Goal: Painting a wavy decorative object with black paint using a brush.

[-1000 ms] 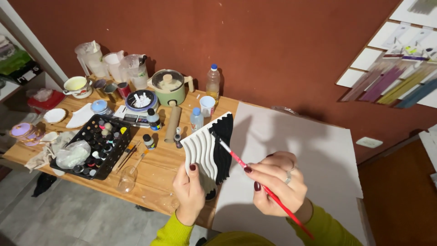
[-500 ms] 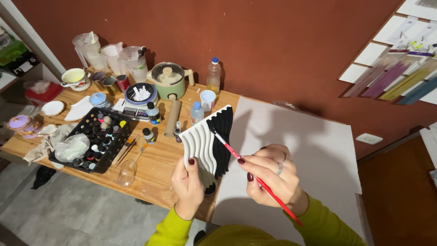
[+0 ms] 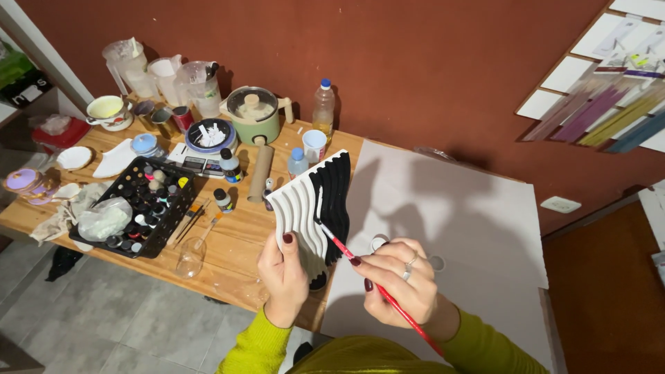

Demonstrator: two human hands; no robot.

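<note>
The brush tip has crept a little further onto the ridged piece than it was half a second back, and both hands have settled lower and closer together. The left hand point(image 3: 285, 277) holds the wavy, ridged panel point(image 3: 312, 204) tilted up off the table point(image 3: 228, 249), fingers point(image 3: 282, 244) curled around its lower white edge with the thumb lying along the front. The panel is white on its left half and black on its right, and it stands just above the edge of a large pale sheet point(image 3: 457, 221) spread over the table's right end. The right hand point(image 3: 398, 284) pinches a red-handled brush point(image 3: 377, 289) between thumb and the first fingers, pressed close together, the other fingers tucked in; its tip touches the panel where black meets white. To the left sit a black tray of small paint pots point(image 3: 142, 208), an empty glass point(image 3: 190, 256) and a green lidded pot point(image 3: 254, 114).
</note>
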